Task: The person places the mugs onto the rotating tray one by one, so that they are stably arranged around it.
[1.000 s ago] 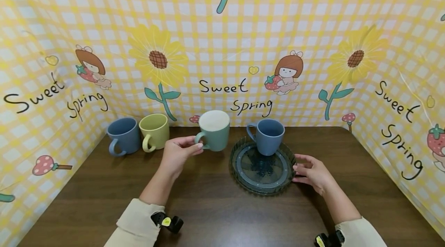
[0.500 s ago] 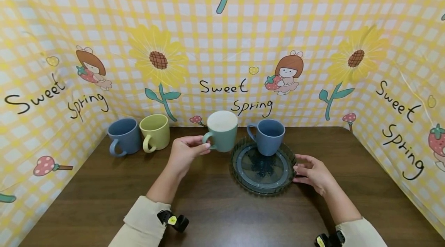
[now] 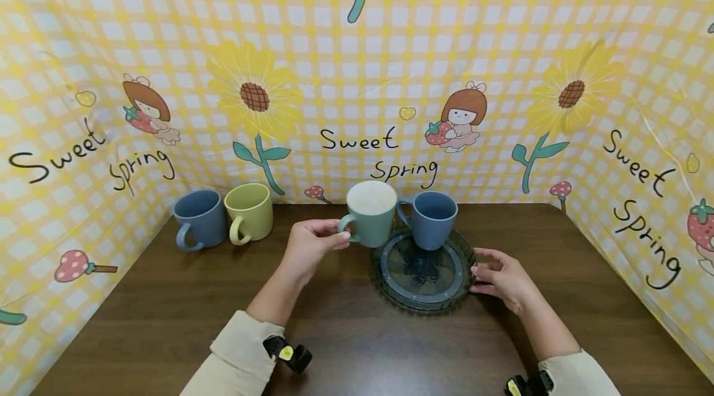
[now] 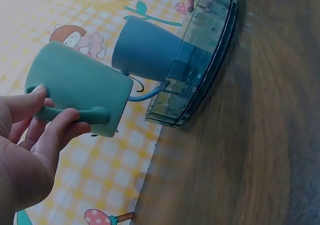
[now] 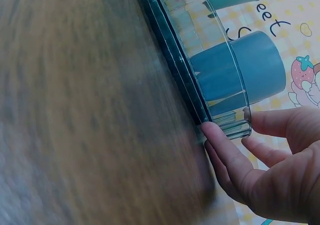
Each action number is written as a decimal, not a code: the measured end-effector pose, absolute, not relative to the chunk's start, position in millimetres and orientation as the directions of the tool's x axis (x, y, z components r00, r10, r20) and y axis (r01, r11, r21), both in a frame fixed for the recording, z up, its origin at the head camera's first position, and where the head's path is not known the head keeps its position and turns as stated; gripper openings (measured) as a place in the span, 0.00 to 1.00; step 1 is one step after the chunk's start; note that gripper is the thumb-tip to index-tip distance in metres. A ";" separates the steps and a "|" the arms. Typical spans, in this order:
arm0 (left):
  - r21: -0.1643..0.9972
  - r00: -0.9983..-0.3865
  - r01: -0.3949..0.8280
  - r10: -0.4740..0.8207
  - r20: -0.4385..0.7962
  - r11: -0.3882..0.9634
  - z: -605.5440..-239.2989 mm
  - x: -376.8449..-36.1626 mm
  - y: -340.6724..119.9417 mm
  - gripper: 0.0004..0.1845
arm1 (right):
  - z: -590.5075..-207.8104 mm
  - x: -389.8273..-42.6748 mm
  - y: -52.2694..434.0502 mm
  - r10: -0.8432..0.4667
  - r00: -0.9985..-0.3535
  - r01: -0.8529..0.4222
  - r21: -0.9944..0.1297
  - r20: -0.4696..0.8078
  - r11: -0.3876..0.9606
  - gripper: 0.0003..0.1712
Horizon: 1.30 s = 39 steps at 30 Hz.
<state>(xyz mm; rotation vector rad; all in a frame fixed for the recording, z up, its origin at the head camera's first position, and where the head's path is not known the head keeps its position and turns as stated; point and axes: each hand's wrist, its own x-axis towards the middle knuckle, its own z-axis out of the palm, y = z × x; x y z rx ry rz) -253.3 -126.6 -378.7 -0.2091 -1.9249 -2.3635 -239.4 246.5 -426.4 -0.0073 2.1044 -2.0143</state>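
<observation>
My left hand (image 3: 312,251) holds a green mug (image 3: 370,222) with a white inside by its handle, fingers curled through and thumb on top. The mug is raised off the table, upright, at the left rim of a round see-through dark tray (image 3: 421,275) with a fluted wall. A blue mug (image 3: 432,225) stands inside the tray towards the back, its handle to the left, close to the green mug. My right hand (image 3: 502,278) grips the tray's right side; in the right wrist view, fingers (image 5: 272,122) lie at the upper rim and others at the base.
Another blue mug (image 3: 199,219) and a yellow-green mug (image 3: 249,213) stand side by side at the back left of the brown wooden table (image 3: 362,352). A yellow checked cloth (image 3: 357,61) hangs behind and along both sides.
My left hand has carried the green mug to the right, from left of the tray to its left rim beside the blue mug. My right hand and the tray stay put.
</observation>
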 end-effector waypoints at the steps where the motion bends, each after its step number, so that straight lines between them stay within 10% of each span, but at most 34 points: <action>1: 0.968 -0.988 0.147 0.018 0.154 -0.202 -378.8 -253.3 -125.2 0.13 | -426.5 -239.5 246.5 -0.161 -0.974 0.153 -0.987 -0.160 0.056 0.34; 39: 0.987 -0.999 0.024 0.027 0.028 -0.160 -412.3 -261.5 -80.3 0.15 | -428.0 -236.1 245.6 -0.154 -0.976 0.152 -0.988 -0.156 0.034 0.34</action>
